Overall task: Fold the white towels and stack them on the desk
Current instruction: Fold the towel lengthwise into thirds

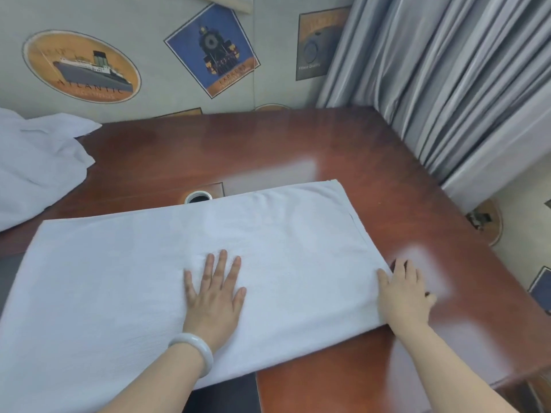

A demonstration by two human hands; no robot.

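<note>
A large white towel [119, 278] lies spread flat across the red-brown desk [372, 162], its near edge hanging over the front. My left hand [216, 296] presses flat on the towel's middle with fingers spread. At the towel's right edge, my right hand [404, 293] rests with its fingers straight, thumb touching the cloth and the rest of the hand on the desk. A second white towel [38, 162] lies crumpled at the far left of the desk.
A round cable hole [198, 197] with a white rim sits just beyond the towel's far edge. Grey curtains [447, 84] hang at the right. The wall behind carries ship and train posters. The desk's right corner ends near a floor socket [480, 219].
</note>
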